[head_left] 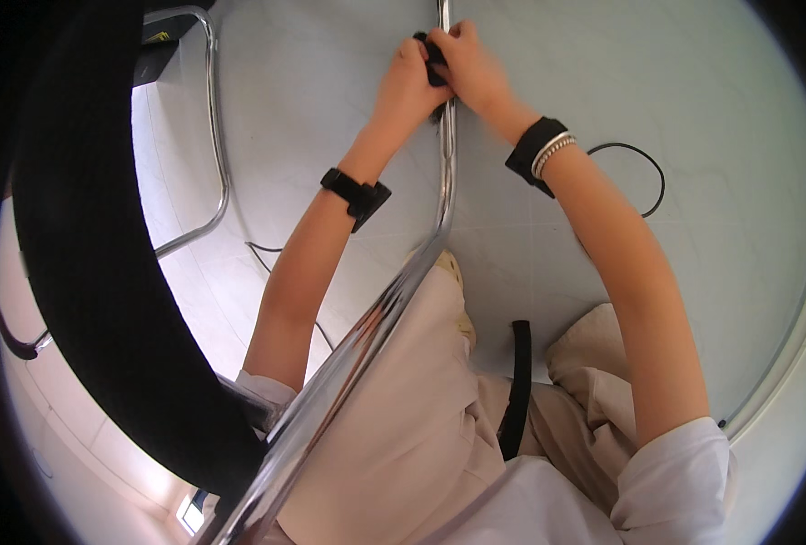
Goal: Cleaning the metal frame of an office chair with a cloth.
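Observation:
Both hands meet at the top middle, at a bent chrome metal tube (448, 146) of a piece of furniture that looks like a chair. Between my left hand (413, 82) and my right hand (468, 65) is a small black object (436, 61), pressed against the tube. The fingers of both hands close on it; its exact kind cannot be told. Each wrist wears a black band, and the right one also has silver bracelets.
A large black panel (103, 238) curves down the left side. Beyond it stands another chrome tube frame (215, 136). A black cable (660, 177) loops on the pale tiled floor at the right. A black strap (521, 381) hangs near my knees.

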Demonstrator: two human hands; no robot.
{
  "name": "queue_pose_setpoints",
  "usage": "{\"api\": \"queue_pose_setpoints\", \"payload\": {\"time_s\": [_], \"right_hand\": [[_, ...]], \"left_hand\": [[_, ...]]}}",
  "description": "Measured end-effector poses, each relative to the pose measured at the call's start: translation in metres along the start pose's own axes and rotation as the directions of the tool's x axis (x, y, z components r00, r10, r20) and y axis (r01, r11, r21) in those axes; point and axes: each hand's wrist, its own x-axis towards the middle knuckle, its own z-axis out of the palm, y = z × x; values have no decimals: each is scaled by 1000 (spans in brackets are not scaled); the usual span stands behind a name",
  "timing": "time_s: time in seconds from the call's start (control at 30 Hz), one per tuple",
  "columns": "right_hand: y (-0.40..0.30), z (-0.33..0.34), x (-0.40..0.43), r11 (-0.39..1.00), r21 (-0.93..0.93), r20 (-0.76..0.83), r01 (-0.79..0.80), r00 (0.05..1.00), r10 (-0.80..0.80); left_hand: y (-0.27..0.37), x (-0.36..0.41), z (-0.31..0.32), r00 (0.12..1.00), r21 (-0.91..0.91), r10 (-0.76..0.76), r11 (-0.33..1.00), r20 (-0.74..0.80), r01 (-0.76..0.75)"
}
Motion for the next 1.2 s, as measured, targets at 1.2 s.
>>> {"api": "queue_pose_setpoints", "payload": {"time_s": [1.2], "right_hand": [[-52,-19,-117,988,46,170,-147,976,137]], "left_hand": [[40,-109,-33,849,-85,-207,956,485,282]]}}
